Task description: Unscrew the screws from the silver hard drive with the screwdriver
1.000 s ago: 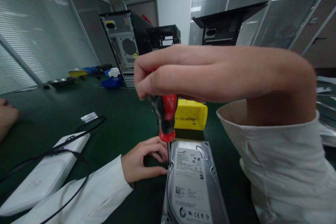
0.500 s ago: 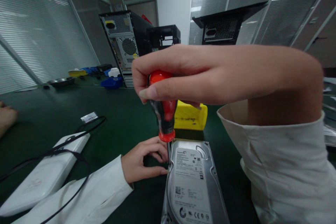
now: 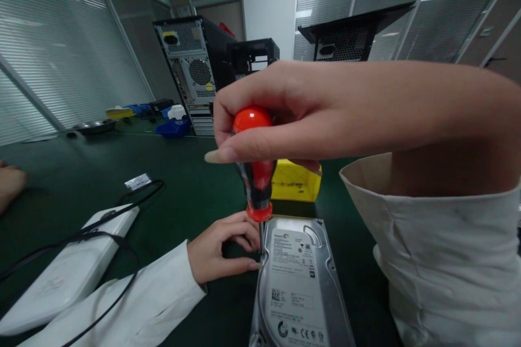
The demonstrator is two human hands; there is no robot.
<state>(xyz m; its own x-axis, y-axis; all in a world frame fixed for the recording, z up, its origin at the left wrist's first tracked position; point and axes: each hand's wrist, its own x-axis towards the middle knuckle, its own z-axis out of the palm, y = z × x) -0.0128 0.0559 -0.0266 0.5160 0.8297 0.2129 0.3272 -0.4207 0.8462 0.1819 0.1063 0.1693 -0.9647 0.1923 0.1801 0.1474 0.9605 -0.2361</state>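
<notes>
A silver hard drive with a white label lies flat on the green table, its long side pointing away from me. My right hand is wrapped around the handle of a red and black screwdriver, held upright above the drive's left edge. Its shaft reaches down to a spot on that edge; any screw under the tip is too small to make out. Beside the tip, my left hand rests its thumb and fingertips against the drive's left side, with a gap between thumb and fingers.
Behind the drive sits a yellow bin. To the left lies a white flat device with a black cable crossing my sleeve. A computer tower and a blue tray stand farther back. Another person's hand shows at the left edge.
My right hand has turned slightly about the screwdriver handle and its wrist has shifted right and up; the thumb now sticks out farther left. The drive and my left hand stay put.
</notes>
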